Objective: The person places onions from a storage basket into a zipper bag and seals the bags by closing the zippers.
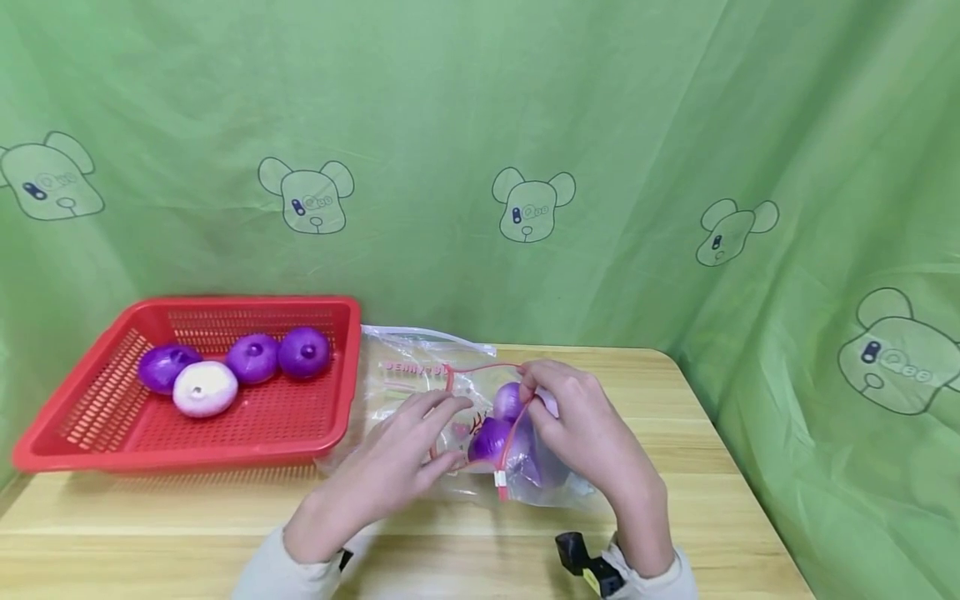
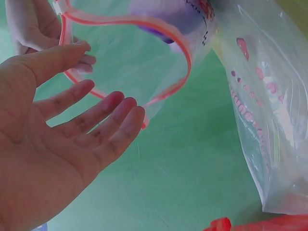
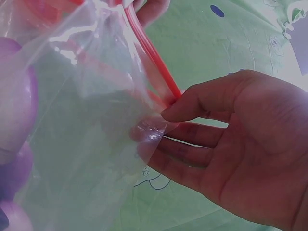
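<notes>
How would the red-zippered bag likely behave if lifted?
The red-zippered bag would probably flop, since its clear film looks thin and creased. The purple items inside would likely roll or shift, being rounded. They might spill if the bag tipped mouth-down, as its zipper gapes open.

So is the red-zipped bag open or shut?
Open: the bag gapes, its red edge spread in a loop, the right hand pinching it.
</notes>
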Available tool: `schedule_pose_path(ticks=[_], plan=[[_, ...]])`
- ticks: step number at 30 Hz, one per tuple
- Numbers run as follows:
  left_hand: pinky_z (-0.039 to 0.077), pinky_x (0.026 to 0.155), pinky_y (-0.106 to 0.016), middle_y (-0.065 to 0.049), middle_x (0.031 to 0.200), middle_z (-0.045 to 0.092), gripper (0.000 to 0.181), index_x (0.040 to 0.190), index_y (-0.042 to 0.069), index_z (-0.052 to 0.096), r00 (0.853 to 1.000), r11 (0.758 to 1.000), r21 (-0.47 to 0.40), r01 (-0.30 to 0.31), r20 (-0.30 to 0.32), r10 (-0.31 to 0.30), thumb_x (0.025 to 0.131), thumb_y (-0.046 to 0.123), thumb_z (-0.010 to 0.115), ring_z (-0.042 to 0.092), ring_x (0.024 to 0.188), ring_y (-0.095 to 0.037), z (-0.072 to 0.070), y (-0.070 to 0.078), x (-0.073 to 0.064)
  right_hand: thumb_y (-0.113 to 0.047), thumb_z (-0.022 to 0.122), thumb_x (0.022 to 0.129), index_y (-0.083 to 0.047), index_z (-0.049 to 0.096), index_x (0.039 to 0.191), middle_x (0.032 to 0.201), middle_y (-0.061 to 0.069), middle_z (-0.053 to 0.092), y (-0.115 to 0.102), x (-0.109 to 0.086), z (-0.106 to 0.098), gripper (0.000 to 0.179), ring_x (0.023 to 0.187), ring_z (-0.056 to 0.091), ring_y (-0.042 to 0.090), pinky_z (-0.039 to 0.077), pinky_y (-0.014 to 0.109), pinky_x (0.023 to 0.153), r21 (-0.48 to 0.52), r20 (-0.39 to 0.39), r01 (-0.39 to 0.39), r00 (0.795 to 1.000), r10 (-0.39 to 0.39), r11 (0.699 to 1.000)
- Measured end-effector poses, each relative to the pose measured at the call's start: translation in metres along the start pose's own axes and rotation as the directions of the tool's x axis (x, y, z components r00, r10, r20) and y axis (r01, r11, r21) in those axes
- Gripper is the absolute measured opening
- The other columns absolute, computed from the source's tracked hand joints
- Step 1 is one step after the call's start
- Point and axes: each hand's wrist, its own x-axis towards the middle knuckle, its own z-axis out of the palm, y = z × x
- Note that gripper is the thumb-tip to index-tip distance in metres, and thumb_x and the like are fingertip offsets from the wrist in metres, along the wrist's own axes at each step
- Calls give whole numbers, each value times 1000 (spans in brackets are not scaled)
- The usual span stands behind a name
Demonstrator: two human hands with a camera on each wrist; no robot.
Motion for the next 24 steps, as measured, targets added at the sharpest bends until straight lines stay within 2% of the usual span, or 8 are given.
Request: schedule_pose_path(ticks=[5, 10, 12, 18, 24], plan=[[53, 96, -38, -7, 133, 59, 49, 137, 15, 56, 1000, 999, 20, 30, 6, -31, 93, 31, 72, 56, 124, -22, -10, -5, 0, 7, 62, 82, -13, 64, 83, 115, 15, 70, -1, 2, 2, 20, 112, 65, 31, 54, 44, 94, 7, -6, 11, 1000, -11, 1000], [50, 100, -38, -5, 127, 61, 51, 136, 10, 57, 999, 999, 22, 27, -27, -26, 91, 28, 74, 57, 121, -21, -21, -15, 0, 8, 60, 81, -13, 64, 83, 116, 14, 70, -2, 4, 4, 21, 112, 66, 30, 55, 43, 93, 14, -5, 9, 1000, -9, 1000], [48, 103, -40, -7, 128, 61, 52, 136, 9, 57, 999, 999, 12, 32, -40, -32, 90, 25, 76, 56, 122, -23, -25, -19, 0, 9, 60, 81, -12, 64, 83, 109, 10, 71, -2, 4, 3, 21, 103, 67, 26, 56, 41, 89, 10, -7, 12, 1000, -12, 1000], [48, 102, -42, -4, 126, 62, 44, 131, 10, 60, 991, 996, -7, 88, -100, -88, 92, 25, 73, 57, 120, -22, -39, -32, -4, 8, 61, 82, -10, 64, 84, 93, 4, 68, 0, 3, 3, 19, 88, 64, 17, 56, 38, 84, -3, -15, 33, 999, -33, 999], [47, 102, -46, -8, 123, 64, 34, 124, 8, 64, 975, 985, 21, 171, -146, -166, 94, 22, 70, 56, 120, -26, -39, -51, -17, 10, 60, 81, -9, 64, 85, 87, 0, 64, 1, 2, 5, 20, 84, 61, 16, 56, 37, 81, -10, -7, 32, 999, -32, 999]])
